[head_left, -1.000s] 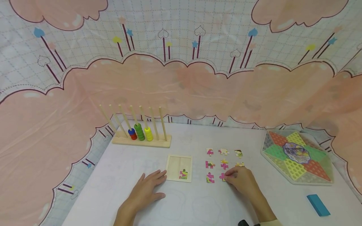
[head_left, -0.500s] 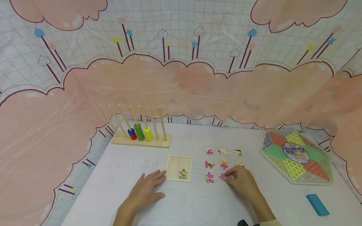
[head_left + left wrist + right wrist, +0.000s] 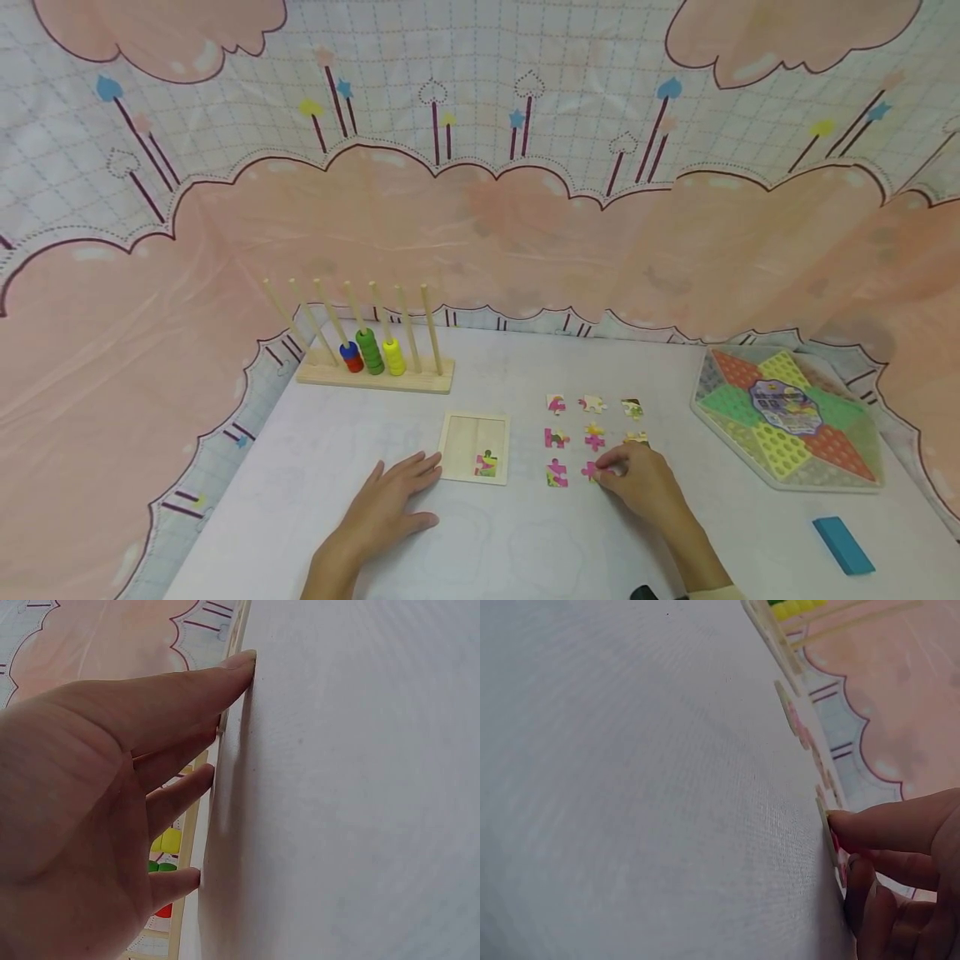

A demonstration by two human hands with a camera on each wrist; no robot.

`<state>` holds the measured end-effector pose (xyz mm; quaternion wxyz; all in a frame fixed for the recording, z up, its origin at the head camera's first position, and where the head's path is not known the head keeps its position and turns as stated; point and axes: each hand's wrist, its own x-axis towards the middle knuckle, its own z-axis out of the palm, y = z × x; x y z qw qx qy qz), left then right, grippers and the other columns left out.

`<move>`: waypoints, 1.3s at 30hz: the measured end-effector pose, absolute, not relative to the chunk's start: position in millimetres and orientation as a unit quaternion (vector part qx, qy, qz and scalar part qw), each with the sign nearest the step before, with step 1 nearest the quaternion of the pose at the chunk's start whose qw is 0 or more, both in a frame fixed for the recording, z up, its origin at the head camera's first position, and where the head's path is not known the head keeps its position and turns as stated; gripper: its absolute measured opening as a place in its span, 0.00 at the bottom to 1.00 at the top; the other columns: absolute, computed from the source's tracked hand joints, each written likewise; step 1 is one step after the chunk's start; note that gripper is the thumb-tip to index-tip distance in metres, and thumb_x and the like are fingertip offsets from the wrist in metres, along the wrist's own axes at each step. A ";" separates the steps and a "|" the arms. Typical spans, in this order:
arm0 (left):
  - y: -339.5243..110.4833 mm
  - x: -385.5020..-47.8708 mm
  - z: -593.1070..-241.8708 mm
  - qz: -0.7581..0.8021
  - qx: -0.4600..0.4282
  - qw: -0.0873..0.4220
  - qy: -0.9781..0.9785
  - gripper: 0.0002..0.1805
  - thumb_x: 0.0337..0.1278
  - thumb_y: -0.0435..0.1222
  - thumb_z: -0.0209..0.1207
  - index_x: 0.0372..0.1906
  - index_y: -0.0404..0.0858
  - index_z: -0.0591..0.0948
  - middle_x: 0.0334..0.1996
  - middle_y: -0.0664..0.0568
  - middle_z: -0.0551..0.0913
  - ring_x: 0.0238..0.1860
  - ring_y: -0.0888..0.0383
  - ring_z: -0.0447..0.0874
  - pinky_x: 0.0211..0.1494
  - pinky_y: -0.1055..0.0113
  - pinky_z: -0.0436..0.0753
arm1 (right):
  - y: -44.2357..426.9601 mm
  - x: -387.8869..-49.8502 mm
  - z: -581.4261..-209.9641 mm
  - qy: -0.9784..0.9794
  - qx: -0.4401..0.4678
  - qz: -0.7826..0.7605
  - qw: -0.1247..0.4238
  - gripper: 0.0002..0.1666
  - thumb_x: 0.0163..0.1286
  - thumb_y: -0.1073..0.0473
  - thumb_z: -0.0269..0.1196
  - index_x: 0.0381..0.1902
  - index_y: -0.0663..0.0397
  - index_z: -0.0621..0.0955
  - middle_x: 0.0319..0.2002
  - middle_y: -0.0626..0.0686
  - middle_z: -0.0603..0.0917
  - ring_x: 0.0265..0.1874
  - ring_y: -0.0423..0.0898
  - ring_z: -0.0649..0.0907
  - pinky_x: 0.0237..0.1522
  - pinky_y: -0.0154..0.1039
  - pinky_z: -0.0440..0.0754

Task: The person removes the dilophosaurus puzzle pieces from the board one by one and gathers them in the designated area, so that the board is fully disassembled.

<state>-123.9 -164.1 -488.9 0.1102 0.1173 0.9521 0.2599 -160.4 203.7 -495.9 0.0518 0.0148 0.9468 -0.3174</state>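
Observation:
In the head view my left hand (image 3: 386,508) lies with spread, straight fingers, its fingertips at the left edge of a small wooden puzzle tray (image 3: 447,435). One pink and green puzzle piece (image 3: 486,464) sits in the tray's lower right corner. My right hand (image 3: 647,486) has curled fingers and pinches a pink puzzle piece (image 3: 588,471) in the front row, partly hidden by the fingertips. In the right wrist view that piece (image 3: 832,841) lies on the white tabletop under my thumb. Several other pieces, such as a pink and yellow one (image 3: 594,437), lie in rows around it.
A wooden counting rack (image 3: 375,379) with red, blue, green and yellow beads stands at the back left. A hexagonal game board (image 3: 787,417) lies at the right, with a blue block (image 3: 843,545) in front of it. A patterned cloth (image 3: 480,233) hangs behind the table.

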 end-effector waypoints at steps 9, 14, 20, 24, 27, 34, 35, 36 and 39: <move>-164.2 -125.0 -489.7 0.256 0.118 0.113 0.953 0.36 0.48 0.42 0.76 0.65 0.41 0.80 0.74 0.55 0.74 0.78 0.45 0.66 0.77 0.25 0.52 | 199.3 -164.1 -484.0 0.940 0.027 -0.334 0.064 0.07 0.62 0.55 0.73 0.36 0.49 0.88 0.39 0.49 0.88 0.33 0.43 0.77 0.33 0.36 0.72; -164.6 -125.0 -490.1 0.255 0.115 0.114 0.953 0.36 0.48 0.42 0.76 0.66 0.41 0.80 0.74 0.55 0.74 0.78 0.45 0.66 0.77 0.25 0.52 | 185.6 -171.9 -472.1 0.936 0.008 -0.349 0.044 0.11 0.63 0.55 0.72 0.43 0.50 0.87 0.37 0.48 0.86 0.31 0.41 0.78 0.29 0.33 0.75; -165.1 -123.7 -491.7 0.256 0.120 0.107 0.953 0.36 0.47 0.42 0.76 0.65 0.41 0.80 0.74 0.56 0.74 0.78 0.46 0.67 0.77 0.25 0.52 | 157.0 -179.5 -462.5 0.928 -0.020 -0.370 0.027 0.17 0.61 0.56 0.75 0.48 0.50 0.87 0.41 0.49 0.89 0.36 0.42 0.81 0.28 0.29 0.78; -165.1 -123.2 -492.9 0.256 0.121 0.103 0.954 0.36 0.47 0.43 0.76 0.65 0.41 0.80 0.74 0.56 0.74 0.78 0.46 0.67 0.77 0.25 0.52 | 135.4 -184.4 -460.1 0.925 -0.045 -0.377 0.034 0.18 0.61 0.57 0.76 0.49 0.50 0.87 0.45 0.49 0.90 0.41 0.43 0.84 0.33 0.31 0.82; -164.8 -122.9 -493.2 0.255 0.121 0.103 0.954 0.36 0.47 0.43 0.76 0.65 0.41 0.80 0.74 0.56 0.74 0.78 0.47 0.67 0.77 0.25 0.52 | 120.6 -186.3 -461.1 0.924 -0.073 -0.374 0.041 0.18 0.61 0.57 0.75 0.50 0.49 0.87 0.46 0.49 0.90 0.44 0.43 0.84 0.41 0.36 0.85; -164.6 -123.5 -492.1 0.252 0.122 0.102 0.955 0.36 0.47 0.43 0.76 0.65 0.42 0.81 0.74 0.57 0.74 0.78 0.46 0.67 0.77 0.25 0.53 | 89.6 -185.5 -471.0 0.922 -0.115 -0.359 0.089 0.20 0.61 0.56 0.75 0.51 0.47 0.87 0.47 0.48 0.88 0.44 0.43 0.82 0.44 0.36 0.85; -164.7 -123.6 -492.3 0.252 0.122 0.102 0.954 0.36 0.47 0.42 0.76 0.65 0.42 0.81 0.74 0.57 0.74 0.78 0.46 0.67 0.77 0.25 0.53 | 86.2 -185.0 -473.4 0.924 -0.123 -0.350 0.091 0.20 0.60 0.55 0.76 0.51 0.47 0.87 0.46 0.47 0.88 0.43 0.42 0.82 0.42 0.35 0.84; -164.7 -123.6 -492.1 0.253 0.123 0.101 0.954 0.36 0.47 0.42 0.76 0.65 0.41 0.81 0.74 0.57 0.74 0.78 0.46 0.67 0.77 0.25 0.53 | 83.0 -184.7 -475.8 0.926 -0.131 -0.342 0.094 0.21 0.59 0.55 0.76 0.51 0.48 0.87 0.45 0.47 0.88 0.41 0.42 0.81 0.42 0.35 0.83; -164.7 -123.7 -492.5 0.253 0.124 0.101 0.954 0.35 0.48 0.42 0.76 0.65 0.41 0.81 0.74 0.57 0.74 0.78 0.46 0.67 0.77 0.25 0.53 | 75.3 -182.9 -483.0 0.933 -0.152 -0.314 0.094 0.22 0.59 0.53 0.76 0.52 0.50 0.87 0.47 0.48 0.87 0.42 0.42 0.81 0.44 0.38 0.83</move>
